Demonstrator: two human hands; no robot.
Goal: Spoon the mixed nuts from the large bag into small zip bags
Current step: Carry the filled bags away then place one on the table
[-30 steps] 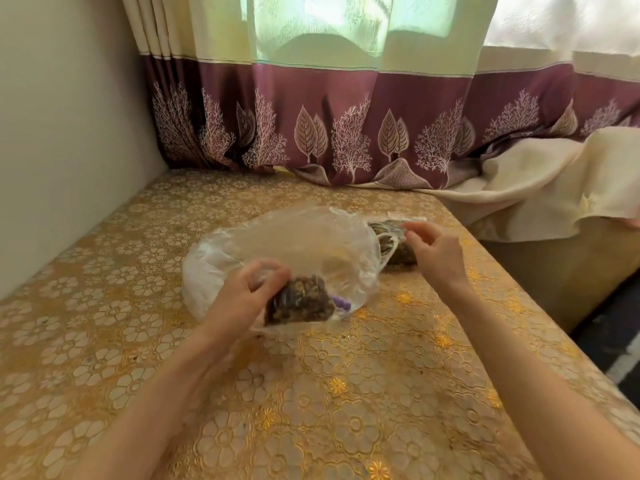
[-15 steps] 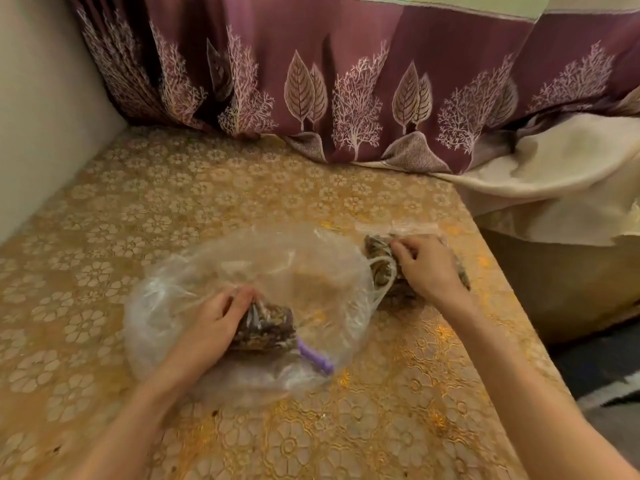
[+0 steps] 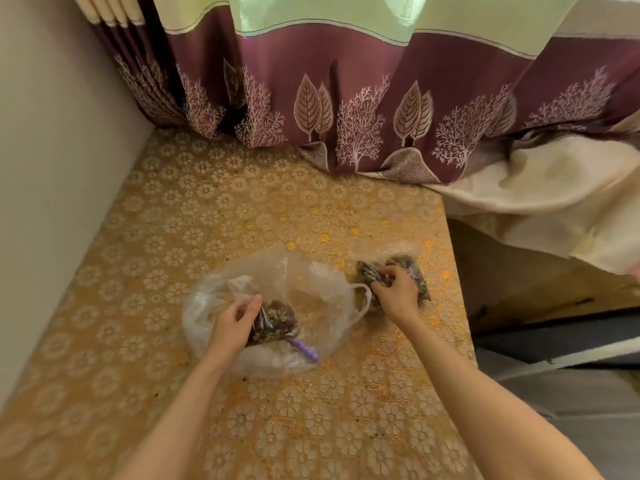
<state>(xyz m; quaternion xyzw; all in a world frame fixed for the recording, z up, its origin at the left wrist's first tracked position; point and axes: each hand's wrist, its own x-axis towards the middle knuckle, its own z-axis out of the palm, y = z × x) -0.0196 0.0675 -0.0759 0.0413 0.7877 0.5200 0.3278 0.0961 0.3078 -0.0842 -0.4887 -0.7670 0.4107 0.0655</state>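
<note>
Large clear plastic bag [image 3: 304, 292] lying crumpled and open on the gold floral tablecloth [image 3: 242, 209], slightly left of centre, with one loop handle draped toward the right. Within its folds sits a small zip bag filled with mixed nuts [image 3: 275, 322] — dark brown contents visible through the film — gripped by the left hand [image 3: 233, 327], whose fingers curl over the bag's left end with the thumb on top. A purple spoon handle [image 3: 304, 348] protrudes just below and to the right of this filled bag, inside the large bag's lower edge. To the right, just beside the loop handle, lie further filled small bags [image 3: 415, 278] on the cloth near the table's right edge; the right hand [image 3: 394, 292] rests over them, fingers curled round one — which bag exactly cannot be told. Behind, a maroon curtain with leaf and tree motifs [image 3: 363, 126] hangs to the tabletop; a cream cloth [image 3: 540, 188] spreads at far right, a plain wall [image 3: 52, 168] at left.
</note>
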